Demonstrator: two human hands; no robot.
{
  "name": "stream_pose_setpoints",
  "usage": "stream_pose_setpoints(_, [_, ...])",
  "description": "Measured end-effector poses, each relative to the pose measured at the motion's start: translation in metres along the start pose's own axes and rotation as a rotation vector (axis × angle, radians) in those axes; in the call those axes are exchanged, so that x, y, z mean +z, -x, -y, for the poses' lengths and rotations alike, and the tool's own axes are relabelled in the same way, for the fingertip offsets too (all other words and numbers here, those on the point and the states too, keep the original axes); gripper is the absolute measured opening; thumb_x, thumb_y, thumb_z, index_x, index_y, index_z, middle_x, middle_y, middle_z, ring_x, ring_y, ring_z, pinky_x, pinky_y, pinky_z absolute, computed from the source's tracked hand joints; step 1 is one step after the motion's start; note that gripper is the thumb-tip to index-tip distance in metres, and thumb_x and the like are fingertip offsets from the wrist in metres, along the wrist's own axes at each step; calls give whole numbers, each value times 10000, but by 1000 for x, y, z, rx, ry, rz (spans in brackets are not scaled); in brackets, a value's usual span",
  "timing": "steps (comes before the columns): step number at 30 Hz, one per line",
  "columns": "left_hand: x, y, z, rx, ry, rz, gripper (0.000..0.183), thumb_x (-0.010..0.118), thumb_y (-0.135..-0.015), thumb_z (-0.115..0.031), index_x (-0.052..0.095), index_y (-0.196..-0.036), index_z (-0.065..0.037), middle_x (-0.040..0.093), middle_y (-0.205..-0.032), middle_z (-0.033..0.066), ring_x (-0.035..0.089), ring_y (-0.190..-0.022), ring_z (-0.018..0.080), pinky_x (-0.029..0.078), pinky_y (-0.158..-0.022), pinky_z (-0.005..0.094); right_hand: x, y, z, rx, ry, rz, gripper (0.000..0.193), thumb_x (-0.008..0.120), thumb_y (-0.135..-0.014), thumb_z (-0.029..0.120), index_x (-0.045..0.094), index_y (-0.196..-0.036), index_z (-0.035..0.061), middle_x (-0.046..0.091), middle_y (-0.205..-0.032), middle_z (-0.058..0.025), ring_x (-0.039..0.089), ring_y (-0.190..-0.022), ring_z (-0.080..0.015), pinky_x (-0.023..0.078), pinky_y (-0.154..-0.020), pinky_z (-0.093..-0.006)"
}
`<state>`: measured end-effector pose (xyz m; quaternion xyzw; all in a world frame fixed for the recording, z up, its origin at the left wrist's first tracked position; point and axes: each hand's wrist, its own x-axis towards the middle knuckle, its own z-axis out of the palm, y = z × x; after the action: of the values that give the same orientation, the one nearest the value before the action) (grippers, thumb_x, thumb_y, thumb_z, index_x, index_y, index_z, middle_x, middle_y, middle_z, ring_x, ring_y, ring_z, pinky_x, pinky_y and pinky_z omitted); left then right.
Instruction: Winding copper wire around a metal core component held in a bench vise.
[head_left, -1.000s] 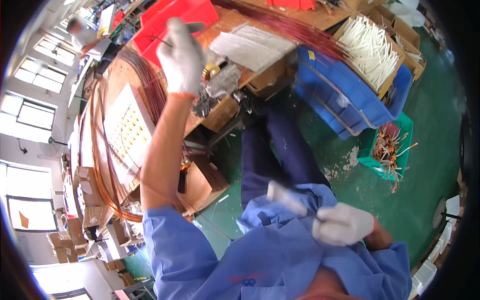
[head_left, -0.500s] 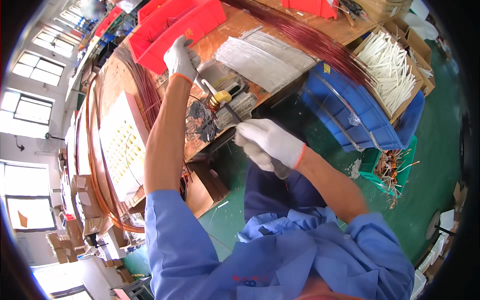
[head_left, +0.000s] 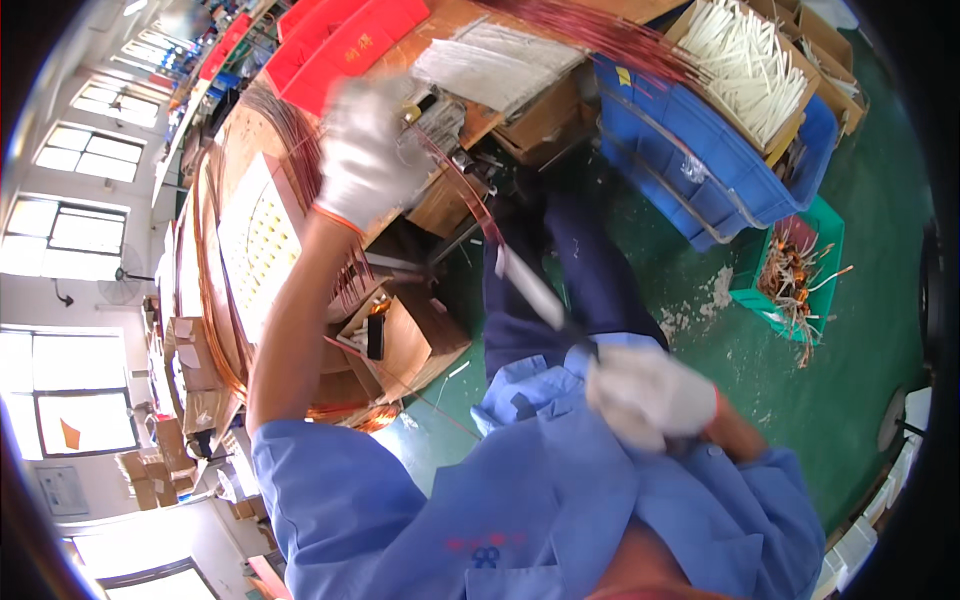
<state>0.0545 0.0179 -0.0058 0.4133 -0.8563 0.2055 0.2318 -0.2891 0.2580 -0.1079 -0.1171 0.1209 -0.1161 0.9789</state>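
Observation:
My left hand [head_left: 368, 160], in a white glove smeared by motion, is raised at the near edge of the workbench. Its fingers look closed around one end of a reddish-brown wire [head_left: 462, 185], which slants down toward my lap. A small yellow piece [head_left: 412, 113] shows beside these fingers. In front of my chest, my right hand [head_left: 648, 395], also gloved and blurred, is closed on a long, narrow, blade-like tool [head_left: 535, 290]. The tool looks pale along its length and dark near the hand. Its far tip meets the lower end of the wire; whether they touch I cannot tell.
Red bins [head_left: 350, 45] and pale flat sheets [head_left: 495, 70] lie on the workbench [head_left: 455, 18]. To the right are a blue crate [head_left: 660, 165], a box of white strips [head_left: 745, 75] and a green bin of wire scraps [head_left: 825, 265]. An open carton [head_left: 425, 325] stands below the bench.
My right hand has pulled back from the bench toward my chest with the tool. My left hand has come nearer, and a reddish-brown wire now stretches between the hands. The view has shifted.

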Motion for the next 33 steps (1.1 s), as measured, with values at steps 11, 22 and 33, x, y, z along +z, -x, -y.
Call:
stream_pose_setpoints(11, [13,-108,60,-898,1134,-435,507,533,-1113,-398,678,-992,73,350,-597,-34,338,-462,83,278,-430,293,33,-37,48,-214,437,-470,286,474,-1148,265,568,-964,68,389,-624,60,369,-441,-59,314,-394,-270])
stream_pose_setpoints(22, [121,-80,126,-1299,1451,-415,398,494,-1112,-335,613,-1121,44,282,-652,-19,305,-495,107,237,-442,306,16,-213,179,-457,407,-277,335,523,-1128,330,568,-956,46,440,-601,13,436,-389,-112,381,-359,-316])
stream_pose_setpoints(33, [24,-36,23,233,106,-65,605,788,-869,-442,668,-1302,-37,676,-1130,182,631,-1105,366,541,-943,515,21,0,30,-77,105,-348,309,462,-1165,312,580,-976,98,405,-624,67,376,-451,-87,302,-403,-291])
